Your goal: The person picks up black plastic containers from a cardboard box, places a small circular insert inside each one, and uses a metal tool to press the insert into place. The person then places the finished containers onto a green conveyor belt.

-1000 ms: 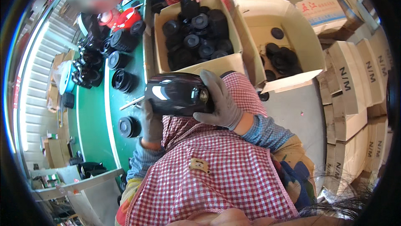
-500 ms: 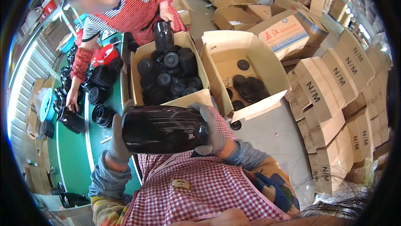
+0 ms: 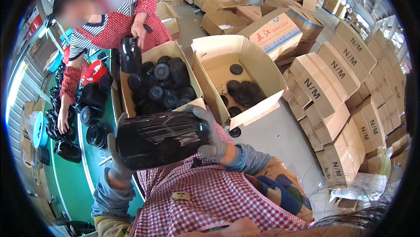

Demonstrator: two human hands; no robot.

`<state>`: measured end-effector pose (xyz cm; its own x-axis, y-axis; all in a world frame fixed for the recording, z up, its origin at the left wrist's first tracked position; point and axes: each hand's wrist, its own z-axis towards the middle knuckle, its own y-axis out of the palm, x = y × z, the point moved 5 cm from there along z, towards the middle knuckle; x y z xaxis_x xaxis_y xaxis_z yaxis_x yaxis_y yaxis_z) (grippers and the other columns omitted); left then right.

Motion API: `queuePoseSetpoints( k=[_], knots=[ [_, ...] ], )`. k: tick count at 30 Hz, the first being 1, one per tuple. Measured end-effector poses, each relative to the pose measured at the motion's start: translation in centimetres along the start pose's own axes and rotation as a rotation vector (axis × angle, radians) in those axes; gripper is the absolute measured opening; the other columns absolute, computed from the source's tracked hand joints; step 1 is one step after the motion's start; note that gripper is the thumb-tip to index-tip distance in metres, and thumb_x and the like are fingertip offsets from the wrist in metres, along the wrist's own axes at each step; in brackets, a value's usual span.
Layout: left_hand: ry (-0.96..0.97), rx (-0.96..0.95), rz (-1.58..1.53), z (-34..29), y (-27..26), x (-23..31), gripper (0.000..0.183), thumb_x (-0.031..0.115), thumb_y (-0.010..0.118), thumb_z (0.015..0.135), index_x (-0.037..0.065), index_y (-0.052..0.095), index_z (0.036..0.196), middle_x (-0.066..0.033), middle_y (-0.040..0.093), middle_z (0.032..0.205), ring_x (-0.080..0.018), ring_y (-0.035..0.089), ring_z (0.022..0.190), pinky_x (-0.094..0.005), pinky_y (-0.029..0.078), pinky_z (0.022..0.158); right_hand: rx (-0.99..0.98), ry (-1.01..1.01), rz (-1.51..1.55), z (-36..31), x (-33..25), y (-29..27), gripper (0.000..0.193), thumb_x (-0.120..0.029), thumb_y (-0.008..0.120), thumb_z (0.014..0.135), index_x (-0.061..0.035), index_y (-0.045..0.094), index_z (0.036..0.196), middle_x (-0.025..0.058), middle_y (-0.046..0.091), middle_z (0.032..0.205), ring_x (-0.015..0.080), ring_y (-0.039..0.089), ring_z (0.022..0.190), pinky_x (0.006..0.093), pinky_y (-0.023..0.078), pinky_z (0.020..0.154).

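Held level in front of my checked apron (image 3: 192,193) is a large glossy black cylindrical flask body (image 3: 159,140). My left hand (image 3: 117,160), in a grey glove, is closed round its wider left end. At the narrower right end, which has a small round shiny spot, my gloved right hand (image 3: 212,134) grips it with the fingers over the top. Just beyond stands an open carton (image 3: 197,77) of black round lids (image 3: 162,71). Part of the carton's near side is hidden behind the flask body.
A co-worker in a red sleeve (image 3: 70,81) holds another black flask body (image 3: 131,56) at the carton's far left corner. More black parts lie on the green table (image 3: 72,180) at left. A second carton (image 3: 262,62) holds several lids. Stacked cartons (image 3: 315,88) stand at right.
The view has shifted, so the scene sits further left. My hands keep their hold on the flask body. The co-worker's flask body has moved left, toward the carton's far left corner.
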<state>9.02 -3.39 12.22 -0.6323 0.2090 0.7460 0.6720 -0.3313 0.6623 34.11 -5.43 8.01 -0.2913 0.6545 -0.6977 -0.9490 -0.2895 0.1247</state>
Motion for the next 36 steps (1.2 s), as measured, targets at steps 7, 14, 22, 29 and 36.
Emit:
queuePoseSetpoints(
  k=[7,14,22,29,36],
  knots=[
    [0.17,0.036,0.62,1.8,-1.2,0.5,0.08,0.059,0.047,0.102,0.007,0.024,0.158,-0.0142,0.054,0.14,-0.0295,0.056,0.129,-0.0452,0.046,0.11,0.188,0.378,0.263,0.8,3.1,-0.5,0.079,-0.025,0.055,0.091,-0.0075,0.021,0.16,0.0125,0.045,0.15,0.0239,0.045,0.139,0.0367,0.032,0.119],
    [-0.132,-0.032,0.147,-1.2,-4.1,-2.1,0.068,0.06,0.032,0.106,0.013,0.037,0.155,-0.0148,0.053,0.148,-0.0299,0.051,0.137,-0.0498,0.044,0.113,-0.207,0.042,-0.245,1.6,-1.9,0.0,0.085,-0.031,0.071,0.086,-0.0058,0.031,0.156,0.0222,0.032,0.159,0.0376,0.029,0.149,0.0487,0.022,0.122],
    [0.127,0.059,0.157,-0.4,-1.3,-3.8,0.058,0.032,0.039,0.111,0.001,0.024,0.158,-0.0166,0.045,0.152,-0.0251,0.051,0.135,-0.0392,0.037,0.116,0.344,0.328,0.263,-1.4,2.4,-0.6,0.065,-0.01,0.049,0.086,-0.0045,0.037,0.15,0.0131,0.051,0.14,0.0241,0.057,0.125,0.0375,0.052,0.105],
    [0.077,0.014,0.267,-0.6,-4.3,-4.4,0.082,0.042,0.055,0.103,-0.001,0.017,0.161,-0.0171,0.033,0.16,-0.0273,0.034,0.148,-0.0391,0.025,0.122,0.367,0.444,0.507,-4.1,5.9,-2.4,0.09,-0.058,0.073,0.087,-0.0105,0.037,0.154,0.0133,0.047,0.152,0.0306,0.047,0.139,0.0483,0.041,0.117],
    [0.24,0.012,1.102,-1.8,-4.3,-4.6,0.123,0.034,0.089,0.063,-0.002,0.021,0.159,-0.034,0.018,0.161,-0.0451,0.016,0.154,-0.0443,0.019,0.124,0.392,0.609,0.473,-6.4,8.6,-1.0,0.081,-0.059,0.063,0.093,-0.009,0.039,0.151,0.0136,0.048,0.151,0.0322,0.047,0.139,0.0518,0.04,0.116]
  ],
)
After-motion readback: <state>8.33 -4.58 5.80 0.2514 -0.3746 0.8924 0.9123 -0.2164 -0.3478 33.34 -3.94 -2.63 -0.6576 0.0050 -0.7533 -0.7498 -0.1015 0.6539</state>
